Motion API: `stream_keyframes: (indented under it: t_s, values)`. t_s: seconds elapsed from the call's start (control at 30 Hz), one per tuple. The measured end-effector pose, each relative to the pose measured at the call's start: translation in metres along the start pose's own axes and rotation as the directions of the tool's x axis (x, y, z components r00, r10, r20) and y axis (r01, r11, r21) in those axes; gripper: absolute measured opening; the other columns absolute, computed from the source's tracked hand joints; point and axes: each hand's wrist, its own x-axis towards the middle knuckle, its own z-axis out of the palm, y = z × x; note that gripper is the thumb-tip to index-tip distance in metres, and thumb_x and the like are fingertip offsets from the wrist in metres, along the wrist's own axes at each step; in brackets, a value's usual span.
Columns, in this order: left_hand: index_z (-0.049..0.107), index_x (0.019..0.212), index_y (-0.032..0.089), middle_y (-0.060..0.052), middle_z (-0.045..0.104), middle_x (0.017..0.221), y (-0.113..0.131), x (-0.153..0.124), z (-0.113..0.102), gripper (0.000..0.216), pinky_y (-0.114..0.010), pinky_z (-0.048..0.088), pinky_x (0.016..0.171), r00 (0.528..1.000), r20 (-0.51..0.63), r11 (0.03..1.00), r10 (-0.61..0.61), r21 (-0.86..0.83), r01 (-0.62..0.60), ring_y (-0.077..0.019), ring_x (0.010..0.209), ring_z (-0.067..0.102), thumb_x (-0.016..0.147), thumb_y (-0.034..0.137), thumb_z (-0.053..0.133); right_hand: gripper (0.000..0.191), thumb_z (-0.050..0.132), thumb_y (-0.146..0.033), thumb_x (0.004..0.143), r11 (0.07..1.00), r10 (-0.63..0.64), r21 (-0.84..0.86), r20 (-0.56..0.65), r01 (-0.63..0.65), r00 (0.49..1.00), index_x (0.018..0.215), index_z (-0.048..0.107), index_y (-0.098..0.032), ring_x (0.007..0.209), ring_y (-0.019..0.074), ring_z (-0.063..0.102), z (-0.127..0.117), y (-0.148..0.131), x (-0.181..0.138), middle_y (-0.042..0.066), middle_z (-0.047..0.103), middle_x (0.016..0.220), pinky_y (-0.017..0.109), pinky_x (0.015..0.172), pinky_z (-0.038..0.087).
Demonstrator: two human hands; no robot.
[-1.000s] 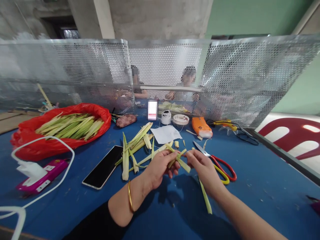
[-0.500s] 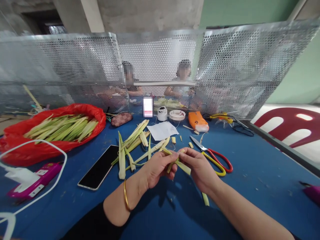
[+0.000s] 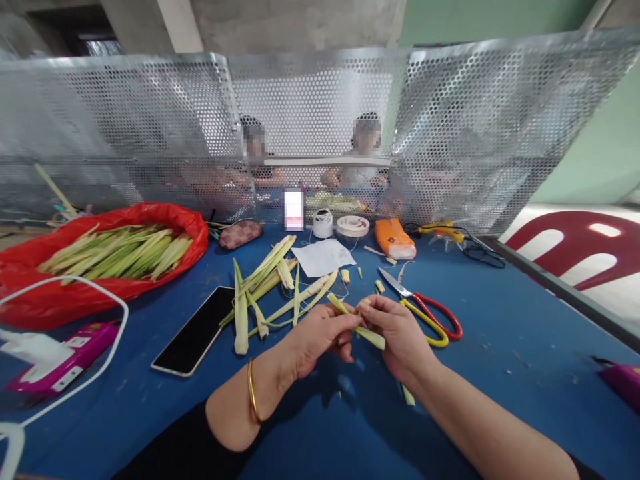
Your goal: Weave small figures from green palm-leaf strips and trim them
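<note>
Both hands meet over the blue table at the centre. My left hand (image 3: 327, 333), below a gold bangle (image 3: 253, 390), is closed on a pale green corn husk strip (image 3: 371, 337). The fingertips of my right hand (image 3: 395, 327) pinch the same strip beside my left thumb. Another husk end (image 3: 409, 395) shows under my right wrist; whether it belongs to the held strip is hidden. Scissors (image 3: 425, 308) with red and yellow handles lie just right of my right hand. Loose corn husks (image 3: 265, 280) lie beyond my left hand, near a white paper (image 3: 325, 258).
A red bag (image 3: 193, 230) full of husks stands at left, near a black phone (image 3: 196, 333) and a purple power strip (image 3: 65, 363). Thread (image 3: 323, 224), tape (image 3: 353, 227), an orange packet (image 3: 394, 238) and a yellow glue gun (image 3: 443, 231) line the back. People sit behind a perforated screen (image 3: 315, 87).
My fingers have shifted slightly on the husk strip, which lies flatter across my left fingers. The whole view has moved a little, so the table things sit slightly higher and further left.
</note>
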Motion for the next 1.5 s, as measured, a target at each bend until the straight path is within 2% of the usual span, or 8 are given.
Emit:
stream_keyframes:
  t_s: [0.13, 0.23, 0.43, 0.57, 0.7, 0.93, 1.23, 1.5]
  values:
    - [0.055, 0.063, 0.016, 0.007, 0.042, 0.047, -0.002, 0.0, 0.001, 0.029, -0.024, 0.045, 0.053, 1.0, -0.008, 1.0, 0.002, 0.003, -0.002, -0.0084, 0.041, 0.048, 0.072, 0.041, 0.067, 0.027, 0.083, -0.029, 0.053, 0.999, 0.037, 0.016, 0.026, -0.037, 0.999, 0.059, 0.06, -0.016, 0.05, 0.0095, 0.047, -0.002, -0.002, 0.003, -0.003, 0.056, 0.051, 0.022, 0.05, 0.034]
    - [0.065, 0.078, 0.015, 0.003, 0.056, 0.054, 0.0, -0.001, -0.001, 0.031, -0.026, 0.048, 0.063, 0.998, -0.069, 0.999, 0.006, -0.052, -0.009, -0.0116, 0.052, 0.058, 0.072, 0.045, 0.07, 0.027, 0.082, -0.032, 0.057, 0.999, 0.031, -0.018, 0.048, -0.03, 0.998, 0.063, 0.064, -0.014, 0.053, 0.0097, 0.051, -0.005, -0.005, 0.009, -0.001, 0.06, 0.057, 0.022, 0.053, 0.038]
    - [0.067, 0.106, 0.014, -0.008, 0.073, 0.087, 0.009, 0.0, -0.01, 0.042, -0.03, 0.043, 0.088, 0.964, -0.154, 0.941, 0.216, -0.23, -0.248, -0.0195, 0.091, 0.064, 0.067, 0.029, 0.077, 0.027, 0.079, -0.034, 0.06, 0.998, 0.06, -0.018, -0.039, -0.061, 0.997, 0.076, 0.069, -0.015, 0.057, 0.0103, 0.055, -0.005, 0.0, 0.011, 0.0, 0.062, 0.065, 0.021, 0.052, 0.039]
    - [0.065, 0.11, 0.013, -0.009, 0.072, 0.087, 0.006, 0.003, -0.009, 0.045, -0.027, 0.045, 0.063, 0.961, -0.186, 0.938, 0.207, -0.24, -0.249, -0.0158, 0.069, 0.062, 0.069, 0.029, 0.074, 0.029, 0.074, -0.04, 0.068, 0.983, 0.094, -0.168, 0.147, -0.068, 0.985, 0.076, 0.07, -0.013, 0.061, 0.014, 0.061, 0.003, 0.003, -0.001, 0.004, 0.066, 0.069, 0.025, 0.061, 0.044]
    - [0.065, 0.109, 0.012, -0.008, 0.071, 0.083, 0.002, 0.003, -0.001, 0.043, -0.022, 0.036, 0.046, 0.963, -0.172, 0.941, 0.208, -0.232, -0.245, -0.0103, 0.054, 0.052, 0.07, 0.031, 0.073, 0.038, 0.075, -0.05, 0.067, 0.966, 0.044, -0.257, 0.146, -0.005, 0.988, 0.071, 0.069, -0.012, 0.061, 0.0152, 0.061, 0.011, 0.004, -0.009, 0.005, 0.066, 0.067, 0.028, 0.064, 0.045]
    - [0.069, 0.098, 0.011, -0.004, 0.066, 0.071, 0.0, 0.003, 0.004, 0.036, -0.021, 0.039, 0.052, 0.953, -0.214, 0.917, 0.213, -0.294, -0.271, -0.0074, 0.052, 0.049, 0.068, 0.028, 0.075, 0.032, 0.075, -0.045, 0.067, 0.978, -0.068, -0.186, 0.166, 0.099, 0.984, 0.06, 0.066, -0.015, 0.065, 0.0139, 0.055, 0.013, 0.009, -0.009, 0.001, 0.061, 0.063, 0.027, 0.07, 0.044]
    - [0.071, 0.098, 0.011, -0.002, 0.062, 0.065, 0.0, 0.001, 0.004, 0.034, -0.021, 0.032, 0.048, 0.944, -0.236, 0.898, 0.229, -0.322, -0.299, -0.0072, 0.049, 0.046, 0.068, 0.026, 0.073, 0.031, 0.062, -0.035, 0.081, 0.869, -0.264, -0.346, 0.28, 0.354, 0.923, 0.056, 0.06, -0.018, 0.069, 0.0153, 0.051, 0.006, 0.015, -0.008, 0.001, 0.059, 0.066, 0.026, 0.069, 0.042]
    - [0.067, 0.105, 0.012, -0.003, 0.067, 0.069, -0.004, 0.009, -0.003, 0.041, -0.022, 0.037, 0.052, 0.951, -0.249, 0.907, 0.182, -0.332, -0.26, -0.0093, 0.051, 0.051, 0.067, 0.025, 0.073, 0.037, 0.06, -0.047, 0.08, 0.819, -0.155, -0.479, 0.345, 0.316, 0.926, 0.061, 0.064, -0.016, 0.073, 0.0185, 0.059, 0.002, 0.009, 0.003, 0.003, 0.064, 0.067, 0.03, 0.074, 0.045]
